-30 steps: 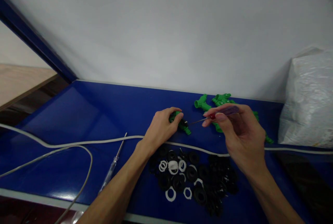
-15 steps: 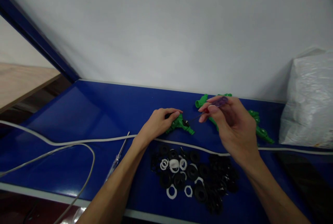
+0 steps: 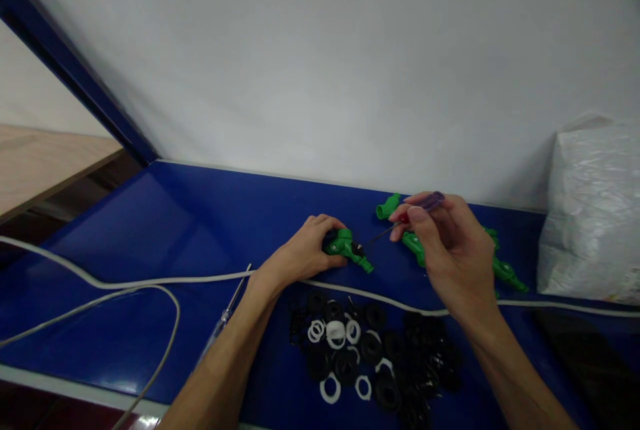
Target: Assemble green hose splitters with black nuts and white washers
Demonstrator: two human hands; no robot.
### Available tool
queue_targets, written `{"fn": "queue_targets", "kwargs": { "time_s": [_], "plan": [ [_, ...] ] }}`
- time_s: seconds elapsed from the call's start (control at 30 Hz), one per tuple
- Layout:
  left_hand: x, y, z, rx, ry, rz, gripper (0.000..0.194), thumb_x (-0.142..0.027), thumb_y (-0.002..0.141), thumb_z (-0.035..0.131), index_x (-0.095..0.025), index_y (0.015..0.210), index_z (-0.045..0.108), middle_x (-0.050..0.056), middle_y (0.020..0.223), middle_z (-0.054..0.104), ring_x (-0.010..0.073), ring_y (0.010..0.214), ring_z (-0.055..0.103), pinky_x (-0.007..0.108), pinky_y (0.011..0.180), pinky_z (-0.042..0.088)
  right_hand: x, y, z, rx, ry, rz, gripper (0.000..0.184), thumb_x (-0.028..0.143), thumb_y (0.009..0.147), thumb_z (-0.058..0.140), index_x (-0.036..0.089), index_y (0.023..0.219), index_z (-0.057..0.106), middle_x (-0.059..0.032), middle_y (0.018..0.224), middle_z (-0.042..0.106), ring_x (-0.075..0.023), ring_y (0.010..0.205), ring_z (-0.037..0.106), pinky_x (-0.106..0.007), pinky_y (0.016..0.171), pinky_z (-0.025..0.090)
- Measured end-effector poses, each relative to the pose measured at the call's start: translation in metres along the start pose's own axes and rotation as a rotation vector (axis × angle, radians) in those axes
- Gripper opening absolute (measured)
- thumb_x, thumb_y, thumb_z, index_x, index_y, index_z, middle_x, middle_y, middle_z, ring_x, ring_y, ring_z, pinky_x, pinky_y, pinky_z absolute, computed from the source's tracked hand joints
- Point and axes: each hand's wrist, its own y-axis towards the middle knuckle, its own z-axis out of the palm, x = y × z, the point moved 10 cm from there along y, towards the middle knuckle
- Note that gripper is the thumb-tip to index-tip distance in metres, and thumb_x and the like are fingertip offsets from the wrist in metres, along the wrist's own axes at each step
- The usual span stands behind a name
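My left hand (image 3: pixel 304 249) grips a green plastic fitting (image 3: pixel 345 242) on the blue table, fingers behind it and thumb at the near side. A small dark piece (image 3: pixel 358 249) shows at the fitting's right side, above its narrow spout-like end. In my right hand (image 3: pixel 457 250) is a screwdriver (image 3: pixel 431 201) with a clear purple and red handle. Its thin shaft points down and left, and the tip ends just right of the dark piece, seemingly apart from it. Another green fitting (image 3: pixel 414 247) lies partly behind my right hand.
Black rings (image 3: pixel 371 347), white rings (image 3: pixel 331 388) and small dark parts lie in front. A white cable (image 3: pixel 190 280) crosses the table. A second screwdriver (image 3: pixel 227 313) is by my left forearm. More green fittings (image 3: pixel 509 274) and a wrapped white bag (image 3: pixel 593 217) are at right.
My left fingers and thumb have shifted around the green fitting, which is turned a little and shows more of its body. The screwdriver stays close to it. The view has tilted slightly up.
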Motion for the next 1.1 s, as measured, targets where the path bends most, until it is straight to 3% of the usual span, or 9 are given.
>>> {"fn": "queue_targets", "kwargs": {
  "time_s": [0.2,0.4,1.1],
  "plan": [
    [0.002,0.002,0.000,-0.014,0.008,-0.012,0.045,-0.026,0.078,0.082,-0.019,0.119,0.066,0.006,0.113,0.068,0.0240,0.108,0.060,0.039,0.102,0.046,0.000,-0.002,0.006,0.027,0.046,-0.002,0.009,0.032,0.099,0.065,0.023,0.102,0.063,0.0000,0.089,0.072,-0.0114,0.065,0.068,-0.028,0.067,0.058],
    [0.005,0.004,0.001,-0.013,0.011,0.002,0.049,-0.036,0.076,0.086,-0.019,0.118,0.067,0.006,0.112,0.068,0.0245,0.107,0.059,0.038,0.097,0.047,0.001,-0.003,0.011,0.041,0.042,-0.006,0.010,0.033,0.098,0.066,0.024,0.101,0.063,0.0000,0.089,0.072,-0.0124,0.066,0.068,-0.030,0.068,0.060],
    [0.004,0.004,0.002,-0.018,0.025,0.020,0.047,-0.035,0.077,0.085,-0.019,0.118,0.067,0.007,0.114,0.068,0.0250,0.108,0.061,0.040,0.099,0.047,0.001,-0.003,0.013,0.077,-0.027,-0.018,0.008,0.033,0.098,0.066,0.026,0.102,0.063,0.0002,0.091,0.073,-0.0128,0.068,0.069,-0.030,0.071,0.059]
  ]
}}
